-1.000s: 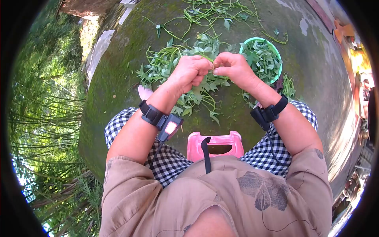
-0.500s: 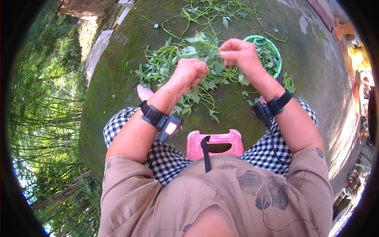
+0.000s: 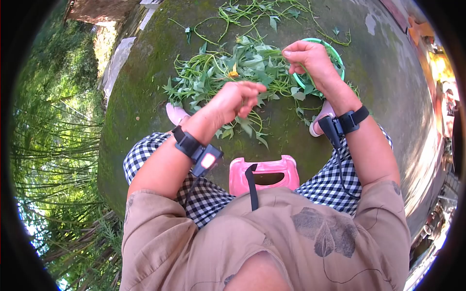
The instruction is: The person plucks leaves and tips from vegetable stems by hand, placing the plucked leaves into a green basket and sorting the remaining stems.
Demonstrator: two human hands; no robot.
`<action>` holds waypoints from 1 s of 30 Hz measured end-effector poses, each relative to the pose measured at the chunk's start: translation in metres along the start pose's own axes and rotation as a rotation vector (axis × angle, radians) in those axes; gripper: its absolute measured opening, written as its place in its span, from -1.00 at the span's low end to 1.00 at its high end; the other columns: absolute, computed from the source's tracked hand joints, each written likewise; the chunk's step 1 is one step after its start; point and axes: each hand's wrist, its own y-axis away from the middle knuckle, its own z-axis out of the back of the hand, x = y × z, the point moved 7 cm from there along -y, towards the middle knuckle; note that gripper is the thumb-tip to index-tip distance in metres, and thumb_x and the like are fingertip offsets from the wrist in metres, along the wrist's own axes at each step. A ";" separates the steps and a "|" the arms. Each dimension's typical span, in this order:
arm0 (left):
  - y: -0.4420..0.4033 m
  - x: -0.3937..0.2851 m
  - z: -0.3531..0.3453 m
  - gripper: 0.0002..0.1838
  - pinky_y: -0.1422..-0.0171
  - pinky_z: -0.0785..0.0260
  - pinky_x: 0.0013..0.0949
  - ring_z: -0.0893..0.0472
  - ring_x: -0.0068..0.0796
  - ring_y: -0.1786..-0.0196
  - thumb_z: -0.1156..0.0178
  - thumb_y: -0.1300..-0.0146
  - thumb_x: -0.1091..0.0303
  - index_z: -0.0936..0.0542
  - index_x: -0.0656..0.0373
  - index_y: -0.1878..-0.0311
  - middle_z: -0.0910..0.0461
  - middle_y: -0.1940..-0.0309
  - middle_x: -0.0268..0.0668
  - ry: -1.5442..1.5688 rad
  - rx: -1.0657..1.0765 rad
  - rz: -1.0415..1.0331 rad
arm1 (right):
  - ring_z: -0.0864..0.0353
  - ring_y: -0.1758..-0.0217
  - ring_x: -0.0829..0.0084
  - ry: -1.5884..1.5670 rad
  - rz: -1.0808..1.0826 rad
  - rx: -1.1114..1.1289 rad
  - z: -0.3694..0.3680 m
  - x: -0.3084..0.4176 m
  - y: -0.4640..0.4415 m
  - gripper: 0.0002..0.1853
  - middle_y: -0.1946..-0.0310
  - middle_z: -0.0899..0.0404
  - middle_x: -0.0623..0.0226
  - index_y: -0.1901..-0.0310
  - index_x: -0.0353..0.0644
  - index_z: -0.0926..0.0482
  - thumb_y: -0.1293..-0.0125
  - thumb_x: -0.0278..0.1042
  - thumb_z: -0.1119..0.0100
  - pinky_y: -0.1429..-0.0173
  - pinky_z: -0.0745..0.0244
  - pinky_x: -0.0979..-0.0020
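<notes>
My left hand [image 3: 236, 101] is over the near side of a heap of leafy green vines [image 3: 257, 58], its fingers loosely apart with nothing visible in them. Just below it a blurred leaf [image 3: 245, 127] shows. My right hand [image 3: 310, 60] is raised at the heap's right side, thumb and fingers pinched together. A thin green leaf stem [image 3: 307, 76] hangs from its grip. Partly hidden behind that hand and wrist is a green round basket [image 3: 343, 68] with leaves inside. A yellowed leaf [image 3: 233, 72] lies on the heap.
More long vines [image 3: 242, 12] trail over the mossy concrete ground [image 3: 145, 92] beyond the heap. A pink plastic stool [image 3: 264, 169] is between my legs, and my pink shoes [image 3: 175, 113] flank the vines. Dense greenery [image 3: 58, 121] borders the left side.
My hands have moved apart: the left lowered slightly and its fingers loosened, the right shifted right toward the basket with the stem. The yellowed leaf is now uncovered.
</notes>
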 end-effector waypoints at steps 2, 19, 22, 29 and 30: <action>-0.003 -0.011 0.004 -0.63 0.47 -0.19 -0.47 -0.40 -0.60 0.56 0.02 -0.42 0.30 -0.45 0.26 -0.21 -0.51 0.49 -0.37 0.296 0.043 -0.058 | -0.52 0.53 0.65 0.028 -0.038 0.038 -0.006 -0.005 0.000 -0.92 0.48 -0.58 0.48 0.29 -0.21 -0.65 -0.22 -0.42 -0.30 0.40 -0.45 0.57; -0.010 -0.014 -0.007 -0.76 0.57 -0.12 -0.56 -0.43 -0.68 0.57 -0.28 -0.19 0.46 -0.57 0.23 0.06 -0.53 0.42 -0.41 0.005 -0.193 -0.126 | -0.52 0.54 0.54 -0.010 -0.213 0.159 -0.046 -0.036 0.012 -0.92 0.48 -0.58 0.37 0.33 -0.28 -0.62 -0.19 -0.47 -0.31 0.47 -0.43 0.50; -0.010 -0.009 -0.012 -0.89 0.58 -0.11 -0.54 -0.41 -0.65 0.59 -0.24 -0.18 0.45 -0.55 0.18 0.24 -0.56 0.44 -0.37 0.012 -0.164 -0.109 | -0.50 0.55 0.53 -0.062 -0.215 0.128 -0.048 -0.038 0.014 -0.93 0.48 -0.58 0.35 0.35 -0.30 -0.61 -0.19 -0.50 -0.30 0.50 -0.43 0.48; -0.011 -0.041 0.025 -0.75 0.61 -0.13 -0.45 -0.52 -0.52 0.51 -0.14 -0.09 0.46 -0.56 0.17 0.11 -0.61 0.42 -0.31 0.067 -0.456 -0.250 | -0.69 0.25 0.21 0.627 -0.042 0.123 -0.026 -0.061 0.022 -0.80 0.31 -0.70 0.14 0.23 -0.17 -0.70 -0.05 -0.48 -0.29 0.12 -0.56 0.23; -0.013 -0.046 0.027 -0.68 0.58 -0.16 -0.46 -0.54 -0.52 0.47 -0.13 -0.09 0.49 -0.55 0.18 0.03 -0.61 0.39 -0.31 0.047 -0.447 -0.271 | -0.68 0.15 0.10 0.693 0.128 0.123 -0.027 -0.073 0.023 -0.78 0.26 -0.70 0.09 0.22 -0.14 -0.70 -0.04 -0.49 -0.22 0.01 -0.53 0.18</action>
